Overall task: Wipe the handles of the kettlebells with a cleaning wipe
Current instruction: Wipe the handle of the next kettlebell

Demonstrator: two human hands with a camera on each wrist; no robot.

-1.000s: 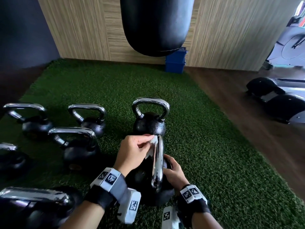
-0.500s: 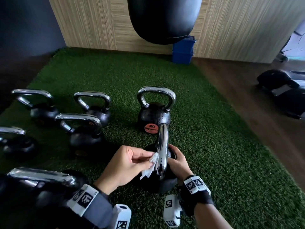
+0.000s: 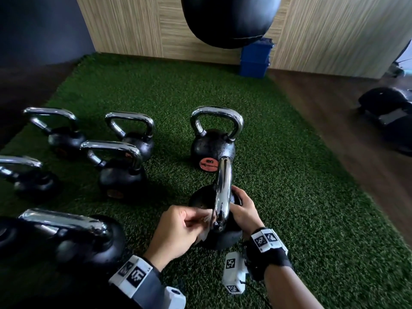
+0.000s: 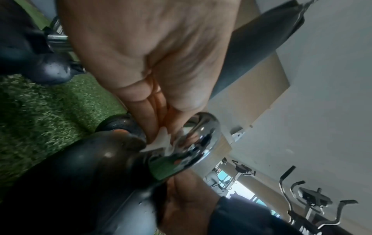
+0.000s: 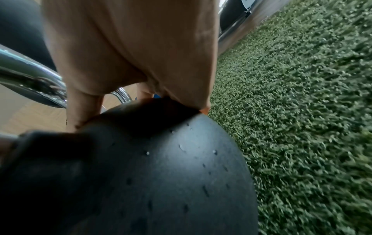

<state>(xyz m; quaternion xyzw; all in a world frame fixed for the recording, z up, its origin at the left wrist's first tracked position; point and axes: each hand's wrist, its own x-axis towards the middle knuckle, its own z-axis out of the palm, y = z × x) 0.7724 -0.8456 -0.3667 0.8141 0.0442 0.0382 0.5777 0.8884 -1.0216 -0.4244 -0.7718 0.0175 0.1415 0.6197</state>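
A green artificial-turf mat [image 3: 278, 197] lies before a wood-panelled wall, a black punching bag [image 3: 227, 18] hanging above its far edge. From the head camera, seven kettlebells are in view; six stand along the mat's left side and middle, and the one in hand, the nearest kettlebell [image 3: 219, 233], sits close to the near edge. Its chrome handle [image 3: 223, 197] stands upright, the loop edge-on to the camera, long axis running away from the person. The left hand [image 3: 178, 235] pinches a white cleaning wipe [image 3: 206, 221] against the handle's near leg, low by the ball. The right hand [image 3: 244, 208] cups the ball, steadying it.

In the left wrist view, fingers [image 4: 159, 120] press the wipe [image 4: 161, 139] onto the handle [image 4: 193, 139] where it meets the ball.

The right wrist view shows fingers [image 5: 84, 109] curled over the black ball [image 5: 171, 174].

Judged from this, one handle is mid-wipe; whether the others are already clean cannot be told.
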